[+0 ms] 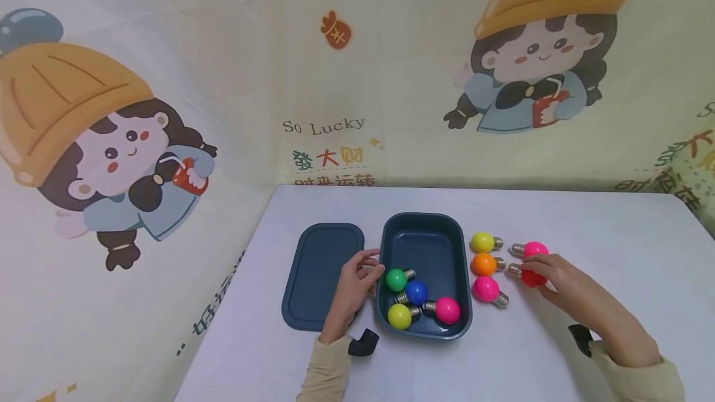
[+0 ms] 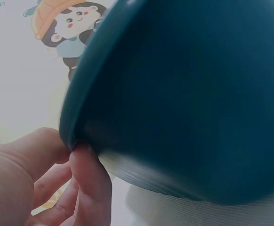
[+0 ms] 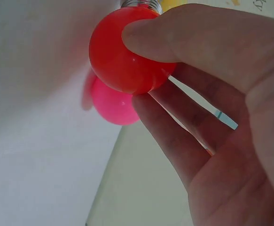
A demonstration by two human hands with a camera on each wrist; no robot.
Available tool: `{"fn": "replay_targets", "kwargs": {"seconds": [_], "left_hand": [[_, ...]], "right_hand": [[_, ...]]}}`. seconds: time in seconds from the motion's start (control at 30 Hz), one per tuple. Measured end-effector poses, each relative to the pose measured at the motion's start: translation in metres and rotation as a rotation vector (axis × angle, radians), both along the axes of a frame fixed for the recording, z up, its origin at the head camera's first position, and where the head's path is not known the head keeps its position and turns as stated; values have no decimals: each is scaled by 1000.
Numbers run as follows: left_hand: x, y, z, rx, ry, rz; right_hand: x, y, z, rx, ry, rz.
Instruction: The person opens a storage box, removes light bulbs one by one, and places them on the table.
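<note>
My right hand (image 1: pixel 564 281) pinches a red light bulb (image 3: pixel 122 52) between thumb and fingers, its metal screw base pointing left in the head view. Just behind it lies a pink bulb (image 1: pixel 536 249), partly covered by my fingers. With thumb and fingertips my left hand (image 1: pixel 354 287) pinches the left rim of a dark blue box (image 2: pixel 174 94). Inside that box, toward its near end, lie a green bulb (image 1: pixel 396 280), a blue bulb (image 1: pixel 416 292), a yellow bulb (image 1: pixel 399 316) and a pink bulb (image 1: pixel 448 310).
Right of the box, a yellow bulb (image 1: pixel 483 242), an orange bulb (image 1: pixel 483 264) and another pink bulb (image 1: pixel 486 288) form a column. A flat dark blue lid (image 1: pixel 318 272) lies left of the box, partly behind my left hand. Patterned cloth (image 1: pixel 413 110) hangs behind the white table (image 1: pixel 614 222).
</note>
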State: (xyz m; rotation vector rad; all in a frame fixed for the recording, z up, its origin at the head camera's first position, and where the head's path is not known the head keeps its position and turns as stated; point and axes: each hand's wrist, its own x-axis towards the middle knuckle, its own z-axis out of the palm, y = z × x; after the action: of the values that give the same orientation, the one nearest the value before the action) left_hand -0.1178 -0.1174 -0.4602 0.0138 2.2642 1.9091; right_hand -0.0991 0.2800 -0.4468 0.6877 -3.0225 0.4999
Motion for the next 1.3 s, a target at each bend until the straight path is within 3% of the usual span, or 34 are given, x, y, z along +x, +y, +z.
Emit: {"fn": "replay_targets", "kwargs": {"seconds": [0.17, 0.6, 1.0, 1.3], "left_hand": [[-6, -2, -19, 3, 7, 14], [-9, -2, -18, 3, 40, 6], [-8, -3, -17, 5, 10, 17], [-8, -2, -18, 1, 12, 13]], "right_hand": [[-3, 2, -4, 20, -24, -9], [-6, 4, -6, 12, -35, -54], [-6, -2, -1, -26, 19, -59], [-4, -13, 6, -76, 144, -26]]}}
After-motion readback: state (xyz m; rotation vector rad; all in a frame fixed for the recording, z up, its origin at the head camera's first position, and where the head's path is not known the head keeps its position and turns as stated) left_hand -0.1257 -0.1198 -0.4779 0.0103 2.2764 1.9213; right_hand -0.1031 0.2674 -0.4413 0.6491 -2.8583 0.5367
